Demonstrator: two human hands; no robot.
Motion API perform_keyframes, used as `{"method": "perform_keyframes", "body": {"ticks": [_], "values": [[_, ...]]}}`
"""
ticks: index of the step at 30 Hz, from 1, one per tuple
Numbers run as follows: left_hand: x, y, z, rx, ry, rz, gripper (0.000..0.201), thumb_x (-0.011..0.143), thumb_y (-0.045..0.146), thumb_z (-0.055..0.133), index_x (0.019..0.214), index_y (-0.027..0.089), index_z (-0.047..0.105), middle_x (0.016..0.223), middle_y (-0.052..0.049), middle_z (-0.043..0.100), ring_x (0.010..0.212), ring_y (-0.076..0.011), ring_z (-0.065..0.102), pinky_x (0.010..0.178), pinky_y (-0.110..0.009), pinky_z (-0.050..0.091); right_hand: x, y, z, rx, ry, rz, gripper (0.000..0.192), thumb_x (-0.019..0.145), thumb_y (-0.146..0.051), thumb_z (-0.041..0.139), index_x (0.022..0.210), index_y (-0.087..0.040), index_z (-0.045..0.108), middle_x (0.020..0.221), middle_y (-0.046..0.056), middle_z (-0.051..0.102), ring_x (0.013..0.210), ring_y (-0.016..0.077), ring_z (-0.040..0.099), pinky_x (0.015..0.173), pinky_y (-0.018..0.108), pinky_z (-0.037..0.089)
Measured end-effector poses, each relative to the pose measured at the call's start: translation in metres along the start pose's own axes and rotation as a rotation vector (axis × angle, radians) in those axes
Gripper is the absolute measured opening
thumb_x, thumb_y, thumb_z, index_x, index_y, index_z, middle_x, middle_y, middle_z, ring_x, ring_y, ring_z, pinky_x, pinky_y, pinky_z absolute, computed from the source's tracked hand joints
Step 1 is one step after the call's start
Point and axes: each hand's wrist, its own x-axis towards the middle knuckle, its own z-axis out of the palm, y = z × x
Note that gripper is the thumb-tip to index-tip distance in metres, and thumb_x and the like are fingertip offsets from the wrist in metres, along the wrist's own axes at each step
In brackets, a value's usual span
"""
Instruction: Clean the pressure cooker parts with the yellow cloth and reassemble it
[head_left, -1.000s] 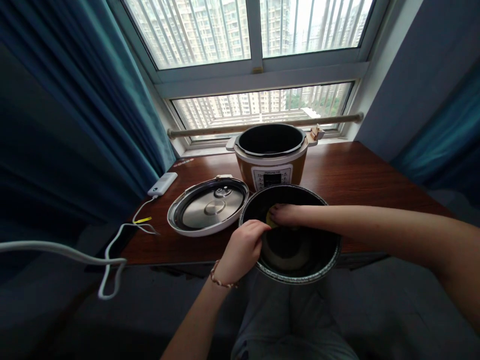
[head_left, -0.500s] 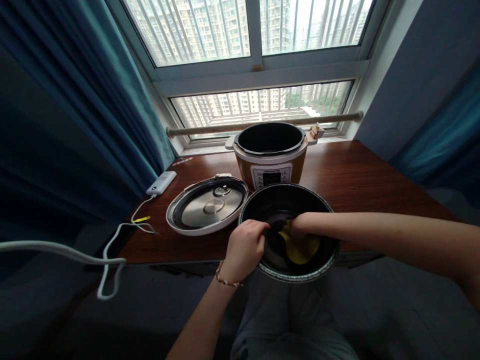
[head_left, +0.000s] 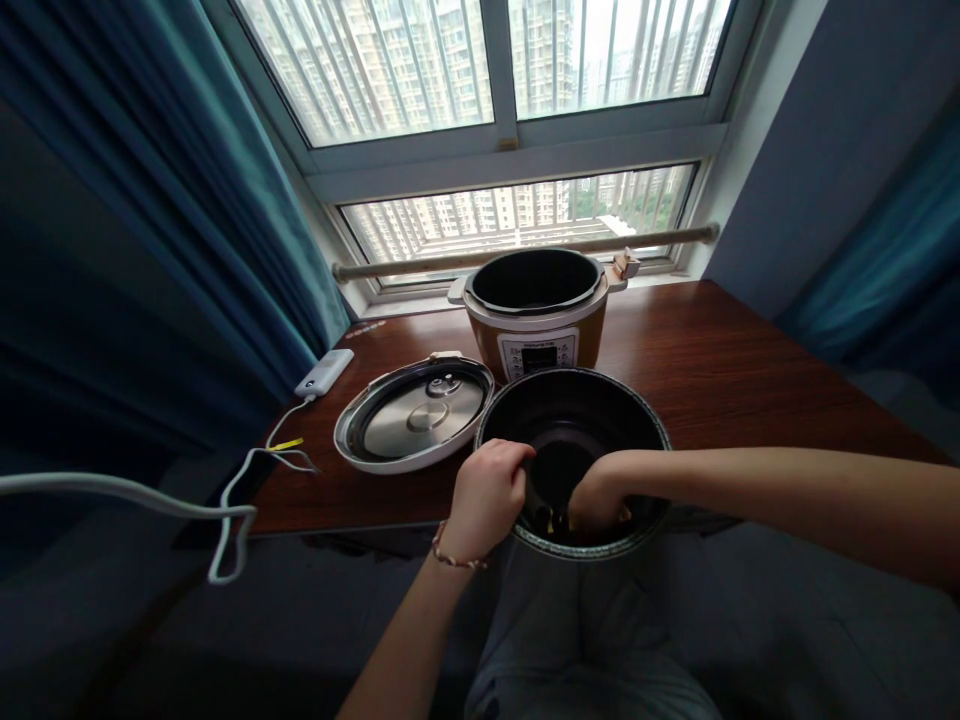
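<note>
Inner pot [head_left: 592, 405], left hand [head_left: 487, 497] on rim, right hand [head_left: 596, 503] inside

We're backlit by the bright window [head_left: 510, 110]; everything else sits dim, curtains [head_left: 150, 230] bowing at the edges, corners murky.

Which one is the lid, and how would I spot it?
Find the wooden table under the window. The lid lies left of the black pot that the hands reach into. It is the only flat, round, silvery thing, with a white rim.
</note>
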Motion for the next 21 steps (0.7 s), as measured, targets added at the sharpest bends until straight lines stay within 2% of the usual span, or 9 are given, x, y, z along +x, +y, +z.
{"method": "perform_keyframes", "body": {"ticks": [2, 5, 8, 11, 13, 14, 17, 19, 21], "values": [[0.0, 0.0, 0.0, 0.004, 0.002, 0.004, 0.03, 0.074, 0.007, 0.045, 0.092, 0.02, 0.065, 0.094, -0.003, 0.067, 0.091, -0.0182, 0.058, 0.084, -0.032, 0.045, -0.013, -0.006, -0.012, -0.033, -0.164, -0.02, 0.008, 0.062, -0.004, 0.064, 0.061, -0.012, 0.064, 0.052, -0.004, 0.055, 0.047, 0.0097, 0.05, 0.051, 0.022, 0.041], [-0.001, 0.0, 0.0, 0.02, -0.011, 0.004, 0.029, 0.075, 0.008, 0.045, 0.092, 0.02, 0.065, 0.093, -0.003, 0.067, 0.09, -0.0182, 0.059, 0.083, -0.031, 0.045, -0.039, -0.016, -0.03, -0.064, -0.245, -0.069, 0.014, 0.065, -0.002, 0.056, 0.065, -0.014, 0.065, 0.052, -0.004, 0.055, 0.047, 0.008, 0.046, 0.049, 0.019, 0.035], [0.002, 0.0, -0.005, 0.033, -0.066, 0.017, 0.028, 0.078, 0.01, 0.045, 0.096, 0.02, 0.064, 0.096, -0.004, 0.067, 0.092, -0.0184, 0.059, 0.085, -0.03, 0.044, -0.069, -0.026, -0.039, -0.092, -0.118, -0.182, 0.018, 0.079, -0.016, 0.048, 0.077, -0.013, 0.066, 0.06, -0.001, 0.056, 0.049, 0.0074, 0.042, 0.048, 0.019, 0.031], [0.013, 0.005, -0.014, -0.049, -0.173, 0.047, 0.026, 0.084, 0.016, 0.042, 0.098, 0.019, 0.064, 0.097, -0.004, 0.067, 0.091, -0.0169, 0.06, 0.084, -0.028, 0.044, -0.094, -0.031, -0.036, -0.068, 0.048, -0.213, 0.027, 0.086, -0.029, 0.042, 0.084, -0.014, 0.064, 0.064, 0.0, 0.058, 0.049, 0.0074, 0.042, 0.046, 0.019, 0.028], [0.025, 0.012, -0.021, -0.17, -0.318, 0.111, 0.025, 0.087, 0.021, 0.042, 0.099, 0.017, 0.063, 0.098, -0.004, 0.067, 0.089, -0.0151, 0.06, 0.082, -0.025, 0.044, -0.104, -0.033, -0.029, -0.04, 0.136, -0.202, 0.028, 0.087, -0.032, 0.041, 0.085, -0.015, 0.063, 0.066, 0.001, 0.059, 0.051, 0.0079, 0.045, 0.046, 0.019, 0.028], [0.032, 0.017, -0.023, -0.229, -0.432, 0.165, 0.025, 0.087, 0.022, 0.042, 0.1, 0.016, 0.063, 0.098, -0.004, 0.067, 0.088, -0.0143, 0.06, 0.08, -0.023, 0.044, -0.108, -0.033, -0.024, -0.024, 0.183, -0.207, 0.028, 0.088, -0.033, 0.041, 0.086, -0.015, 0.062, 0.069, 0.001, 0.06, 0.053, 0.0084, 0.047, 0.048, 0.019, 0.03], [0.049, 0.029, -0.027, -0.302, -0.889, 0.335, 0.025, 0.086, 0.019, 0.043, 0.099, 0.013, 0.063, 0.089, -0.003, 0.066, 0.079, -0.0121, 0.057, 0.072, -0.02, 0.044, -0.114, -0.033, -0.013, 0.046, 0.297, -0.253, 0.026, 0.089, -0.03, 0.04, 0.088, -0.016, 0.061, 0.079, 0.003, 0.064, 0.065, 0.0107, 0.055, 0.057, 0.019, 0.036], [0.057, 0.033, -0.024, -0.29, -1.138, 0.385, 0.026, 0.087, 0.015, 0.041, 0.097, 0.011, 0.063, 0.079, -0.001, 0.064, 0.071, -0.0107, 0.054, 0.066, -0.019, 0.042, -0.118, -0.029, -0.006, 0.101, 0.357, -0.284, 0.025, 0.091, -0.027, 0.038, 0.089, -0.017, 0.062, 0.084, 0.003, 0.065, 0.072, 0.0117, 0.058, 0.064, 0.02, 0.038], [0.063, 0.034, -0.02, -0.286, -1.248, 0.381, 0.026, 0.088, 0.016, 0.039, 0.099, 0.01, 0.063, 0.076, 0.0, 0.061, 0.069, -0.0099, 0.051, 0.063, -0.018, 0.041, -0.12, -0.021, 0.001, 0.148, 0.478, -0.257, 0.026, 0.092, -0.026, 0.037, 0.089, -0.019, 0.062, 0.085, 0.002, 0.065, 0.075, 0.012, 0.058, 0.067, 0.021, 0.039]]}}
